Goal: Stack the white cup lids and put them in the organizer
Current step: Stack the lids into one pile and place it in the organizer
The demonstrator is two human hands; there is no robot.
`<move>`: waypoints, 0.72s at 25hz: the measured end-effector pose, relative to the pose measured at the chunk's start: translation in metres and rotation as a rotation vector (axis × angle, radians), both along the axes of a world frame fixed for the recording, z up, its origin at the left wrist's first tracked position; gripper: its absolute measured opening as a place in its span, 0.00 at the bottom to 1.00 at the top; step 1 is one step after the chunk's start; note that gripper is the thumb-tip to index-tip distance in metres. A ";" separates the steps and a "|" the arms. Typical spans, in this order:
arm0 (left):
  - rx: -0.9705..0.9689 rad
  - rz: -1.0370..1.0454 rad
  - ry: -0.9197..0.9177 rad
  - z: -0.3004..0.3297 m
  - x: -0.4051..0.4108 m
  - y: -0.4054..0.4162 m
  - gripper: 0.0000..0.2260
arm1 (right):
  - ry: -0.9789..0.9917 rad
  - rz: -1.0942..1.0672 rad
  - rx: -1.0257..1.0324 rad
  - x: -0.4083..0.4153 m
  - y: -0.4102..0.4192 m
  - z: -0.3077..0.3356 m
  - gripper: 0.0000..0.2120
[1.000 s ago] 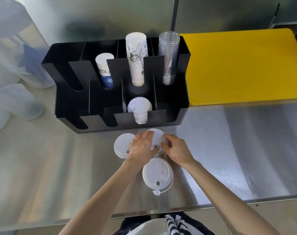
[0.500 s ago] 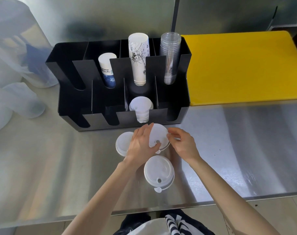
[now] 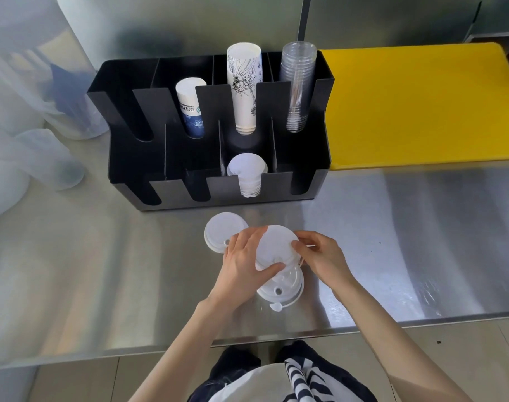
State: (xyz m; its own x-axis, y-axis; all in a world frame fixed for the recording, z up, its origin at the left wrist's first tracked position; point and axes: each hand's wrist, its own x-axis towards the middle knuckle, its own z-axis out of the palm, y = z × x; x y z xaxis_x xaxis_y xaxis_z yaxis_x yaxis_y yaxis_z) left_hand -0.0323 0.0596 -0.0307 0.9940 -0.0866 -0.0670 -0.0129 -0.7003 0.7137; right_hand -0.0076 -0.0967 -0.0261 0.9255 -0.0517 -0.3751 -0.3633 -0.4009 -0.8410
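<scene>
Both gripping one lid (image 3: 276, 245), left hand (image 3: 243, 264) and right hand (image 3: 320, 256), tilted over another lid (image 3: 285, 291), seemingly to stack.

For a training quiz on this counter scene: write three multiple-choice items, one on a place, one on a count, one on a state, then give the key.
1. Where in the organizer is the stack of white lids?
A. front row
B. back left slot
C. on the yellow board

2. How many loose lids are outside the organizer?
A. one
B. three
C. five

3. What is happening to the middle lid?
A. lying untouched
B. held by both hands
C. inside a cup

Key:
1 A, the stack shows through a front notch.
2 B, one lid lies at left, one is held, one lies nearest the person.
3 B, the left hand and right hand grip its edges.
</scene>
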 end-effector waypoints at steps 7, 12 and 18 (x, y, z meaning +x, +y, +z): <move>-0.019 0.067 0.097 -0.014 -0.025 0.001 0.33 | 0.006 -0.004 -0.008 -0.025 0.001 -0.005 0.11; -0.040 0.069 0.141 -0.019 -0.034 -0.001 0.33 | -0.027 0.001 -0.078 -0.033 0.000 -0.012 0.12; -0.022 0.005 0.193 -0.024 -0.039 -0.002 0.33 | -0.012 -0.006 -0.094 -0.038 -0.004 -0.021 0.12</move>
State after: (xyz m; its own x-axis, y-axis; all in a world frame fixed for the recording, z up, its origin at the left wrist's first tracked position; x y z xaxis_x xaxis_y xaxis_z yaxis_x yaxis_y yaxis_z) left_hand -0.0713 0.0581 -0.0552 0.9633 -0.0856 -0.2545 0.1287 -0.6845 0.7176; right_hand -0.0459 -0.1012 -0.0473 0.9295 -0.0914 -0.3574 -0.3560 -0.4760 -0.8042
